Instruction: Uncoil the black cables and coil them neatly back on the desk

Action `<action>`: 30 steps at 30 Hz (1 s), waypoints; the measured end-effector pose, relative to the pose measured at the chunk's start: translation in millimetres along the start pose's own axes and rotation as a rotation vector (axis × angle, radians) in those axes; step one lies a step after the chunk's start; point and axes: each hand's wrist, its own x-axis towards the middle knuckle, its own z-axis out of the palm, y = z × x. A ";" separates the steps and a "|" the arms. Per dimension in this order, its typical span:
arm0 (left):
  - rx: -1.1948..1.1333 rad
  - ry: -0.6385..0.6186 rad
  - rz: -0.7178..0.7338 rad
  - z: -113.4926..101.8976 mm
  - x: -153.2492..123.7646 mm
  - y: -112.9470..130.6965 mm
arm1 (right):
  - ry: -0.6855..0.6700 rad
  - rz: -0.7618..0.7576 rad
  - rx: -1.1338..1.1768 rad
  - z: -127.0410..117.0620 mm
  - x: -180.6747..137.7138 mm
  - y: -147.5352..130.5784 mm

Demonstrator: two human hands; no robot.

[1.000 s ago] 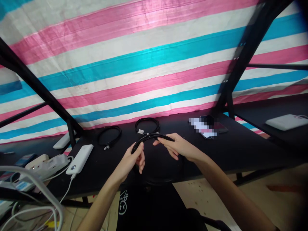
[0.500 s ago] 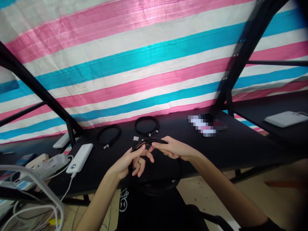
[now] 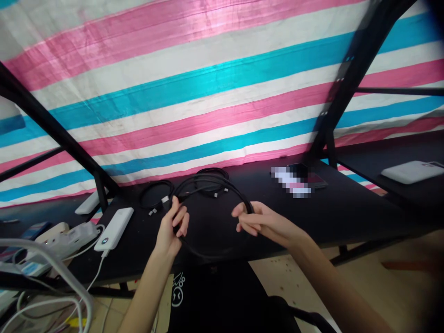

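Between my hands a black cable (image 3: 208, 178) is held up as a wide loop of several strands over the front of the desk. My left hand (image 3: 175, 224) is closed round the loop's left side, and a metal-ended plug (image 3: 165, 200) pokes out above its fingers. On the right side of the loop, my right hand (image 3: 251, 218) has its fingers and thumb wrapped on the strands. Behind the loop lies a coiled black cable (image 3: 225, 175), partly hidden by it. Another coiled black cable (image 3: 143, 199) rests to the left, its two connectors (image 3: 152, 212) pointing forward.
On the black desk (image 3: 294, 222), a white power bank (image 3: 114, 229) with a white lead lies at left. Beyond it are a white power strip (image 3: 74, 238) and tangled white cables. A phone (image 3: 317, 181) lies at right. A striped sheet (image 3: 208, 101) hangs behind, between black frame bars.
My hands have moved apart, and the loop has risen and opened wider. The plug near my left hand has shifted to the left and now partly overlaps the left coil's area.
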 end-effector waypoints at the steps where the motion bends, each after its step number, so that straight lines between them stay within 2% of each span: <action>1: -0.103 0.039 0.051 0.4 1.1 -2.1 | 0.086 -0.059 0.090 5.2 -1.1 5.4; 3: -0.232 0.105 0.101 0.9 3.6 -10.2 | 0.211 -0.154 0.242 17.2 -0.3 10.9; 5: -0.244 0.167 0.062 -1.3 5.7 -20.8 | 0.268 -0.219 0.293 26.3 2.0 4.2; 7: -0.151 0.199 -0.019 -7.5 6.3 -29.6 | 0.277 -0.257 0.214 30.0 2.9 -15.2; 9: 0.018 0.206 -0.014 -15.1 4.2 -32.9 | 0.234 -0.264 0.009 30.7 2.0 -42.0; 11: 0.274 0.213 0.183 -18.1 -1.6 -28.3 | 0.163 -0.255 -0.315 33.2 1.4 -67.9; 12: 0.432 0.227 0.362 -16.0 -5.7 -22.9 | 0.130 -0.260 -0.508 36.3 2.2 -78.4; 15: 0.915 0.250 0.943 5.9 -19.0 1.5 | 0.085 -0.342 -1.031 51.3 10.0 -95.8; 16: 1.034 0.222 1.012 16.5 -21.9 10.6 | 0.076 -0.378 -1.135 56.6 14.0 -97.3; 17: 1.132 0.144 0.993 26.9 -23.5 19.1 | 0.064 -0.406 -1.194 61.0 18.2 -97.3; 19: 1.165 -0.053 0.772 43.1 -22.3 32.7 | 0.035 -0.441 -1.204 65.4 26.3 -94.5; 20: 1.131 -0.096 0.621 47.6 -20.0 37.0 | 0.027 -0.454 -1.168 64.8 30.1 -92.3; 22: 0.970 -0.087 0.423 49.0 -14.0 39.8 | 0.052 -0.462 -1.051 58.7 37.1 -87.2; 23: 0.868 -0.059 0.380 46.8 -11.0 38.5 | 0.075 -0.451 -0.981 53.8 40.6 -84.1; 27: 0.515 -0.013 0.372 32.7 -2.0 22.4 | 0.197 -0.392 -0.725 34.4 52.9 -66.6; 30: 0.510 -0.017 0.359 27.6 0.6 13.5 | 0.262 -0.395 -0.688 28.7 56.2 -54.3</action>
